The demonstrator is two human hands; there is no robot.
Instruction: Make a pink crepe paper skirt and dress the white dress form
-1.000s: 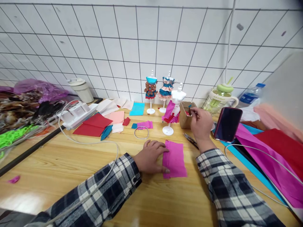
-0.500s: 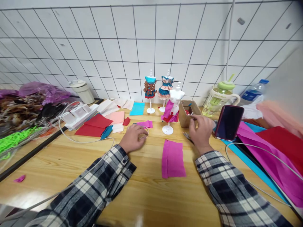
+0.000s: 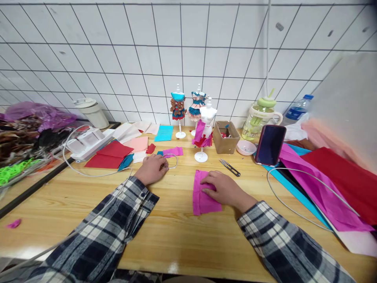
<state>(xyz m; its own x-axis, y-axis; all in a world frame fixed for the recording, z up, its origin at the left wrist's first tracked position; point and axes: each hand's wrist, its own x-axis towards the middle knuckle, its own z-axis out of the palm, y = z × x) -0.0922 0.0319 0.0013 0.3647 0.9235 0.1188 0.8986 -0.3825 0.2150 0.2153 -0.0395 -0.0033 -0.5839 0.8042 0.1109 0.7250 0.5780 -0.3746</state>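
My right hand (image 3: 220,188) lies over a magenta piece of cloth (image 3: 203,206) with a folded strip along its left side; the fingers are stretched out and touch it. My left hand (image 3: 152,169) rests on the table with curled fingers, and a thin white loop (image 3: 177,162) comes out beside them; whatever lies inside the fingers is hidden. Beyond the cloth stands a small white dress form (image 3: 207,114) draped in magenta and red fabric. Thread snips (image 3: 230,168) lie on the table beyond my right hand.
Two dressed mini forms (image 3: 178,107) stand by the tiled wall. Right of them are a cardboard box (image 3: 225,145), a pink dish (image 3: 246,148), a phone (image 3: 270,144) and a green-lidded bottle (image 3: 259,118). Coloured fabric (image 3: 108,155) and a power strip (image 3: 92,144) lie left.
My right hand has come away from beside the cardboard box and snips, down onto the magenta cloth. The left hand stays curled near the white loop. The view has shifted slightly.
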